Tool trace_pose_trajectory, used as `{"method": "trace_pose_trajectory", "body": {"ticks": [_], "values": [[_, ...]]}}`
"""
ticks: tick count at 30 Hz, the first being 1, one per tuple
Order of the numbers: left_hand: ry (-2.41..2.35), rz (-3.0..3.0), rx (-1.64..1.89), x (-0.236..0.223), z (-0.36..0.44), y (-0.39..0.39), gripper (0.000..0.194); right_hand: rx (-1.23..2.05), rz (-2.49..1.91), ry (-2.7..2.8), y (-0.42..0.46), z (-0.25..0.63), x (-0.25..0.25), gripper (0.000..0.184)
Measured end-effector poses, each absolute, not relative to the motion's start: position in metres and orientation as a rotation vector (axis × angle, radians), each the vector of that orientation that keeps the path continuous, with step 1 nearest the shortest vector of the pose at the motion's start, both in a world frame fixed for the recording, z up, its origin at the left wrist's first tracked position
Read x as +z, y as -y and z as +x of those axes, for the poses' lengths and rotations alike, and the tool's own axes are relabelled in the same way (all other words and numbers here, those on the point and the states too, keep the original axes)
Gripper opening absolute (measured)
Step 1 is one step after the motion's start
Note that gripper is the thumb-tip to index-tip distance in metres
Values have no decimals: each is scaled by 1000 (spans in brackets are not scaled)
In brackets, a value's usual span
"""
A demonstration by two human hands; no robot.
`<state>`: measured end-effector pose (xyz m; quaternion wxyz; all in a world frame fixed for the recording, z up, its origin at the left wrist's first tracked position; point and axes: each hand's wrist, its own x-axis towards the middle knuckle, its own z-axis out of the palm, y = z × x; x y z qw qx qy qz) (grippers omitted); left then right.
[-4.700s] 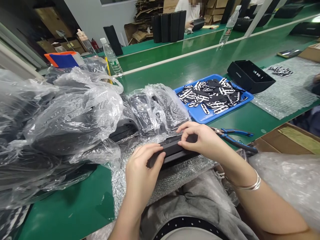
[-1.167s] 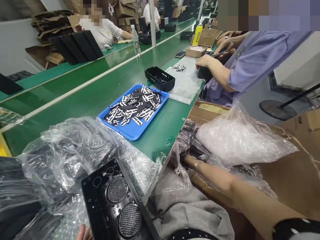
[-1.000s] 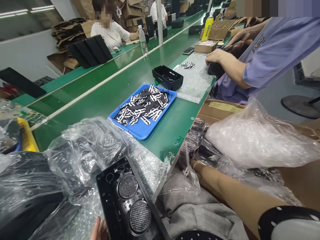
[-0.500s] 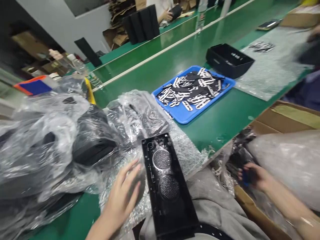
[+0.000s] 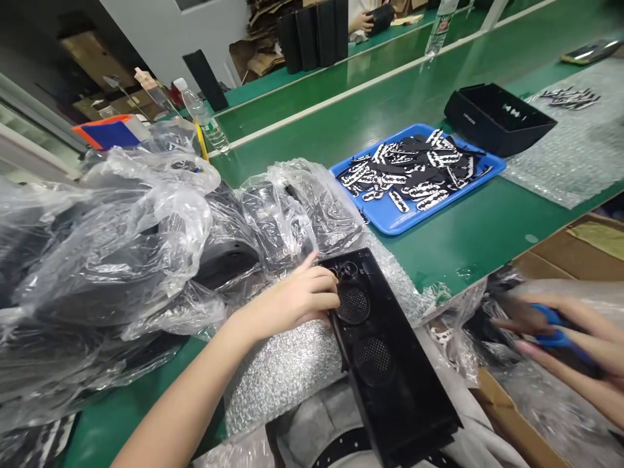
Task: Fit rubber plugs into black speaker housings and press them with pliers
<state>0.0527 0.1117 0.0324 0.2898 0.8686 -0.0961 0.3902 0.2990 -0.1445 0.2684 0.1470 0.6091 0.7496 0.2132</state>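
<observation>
A long black plastic speaker shell [image 5: 385,364] with two round mesh grilles lies on bubble wrap [image 5: 287,370] at the table's near edge, reaching over my lap. My left hand [image 5: 297,299] grips its far left corner, fingers curled on the rim. My right hand [image 5: 560,331], blurred by motion, is at the right over the cardboard box and holds blue-handled pliers [image 5: 556,328].
Clear plastic bags [image 5: 121,247] with black shells pile up on the left. A blue tray [image 5: 385,218] with several black-and-white labels and a black open box [image 5: 497,117] sit farther back. Another bubble wrap sheet [image 5: 560,156] lies right. A cardboard box [image 5: 560,253] with bags stands below the table edge.
My left hand moved from the bubble wrap onto the shell's far corner. My right hand came up out of the box holding the blue-handled pliers. The view swung left.
</observation>
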Motion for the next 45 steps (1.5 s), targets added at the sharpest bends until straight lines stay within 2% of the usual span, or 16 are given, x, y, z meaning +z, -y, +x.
{"method": "trace_pose_trajectory", "body": {"ticks": [2, 4, 11, 16, 23, 31, 37, 42, 45], "values": [[280, 2267, 1060, 30, 55, -106, 25, 614, 1385, -2172, 104, 269, 276, 33], [287, 2207, 1105, 26, 57, -101, 23, 639, 1158, -2100, 69, 245, 276, 30], [314, 2109, 1121, 15, 58, -92, 11, 646, 928, -2179, 17, 228, 241, 13], [337, 2113, 1116, 15, 60, -94, 9, 693, 976, -2133, 20, 233, 233, 16], [389, 2101, 1115, 14, 61, -99, 9, 580, 974, -2146, 17, 230, 239, 18], [489, 1958, 1136, 10, 69, -99, 12, 252, 1020, -2312, 8, 239, 249, 24], [542, 1917, 1176, 6, 79, -97, 14, 301, 924, -2216, 29, 252, 265, 44], [533, 1974, 1174, 4, 80, -100, 17, 464, 848, -2157, 40, 254, 268, 34], [452, 2011, 1209, 3, 77, -95, 16, 522, 810, -2104, 46, 243, 266, 35]]}}
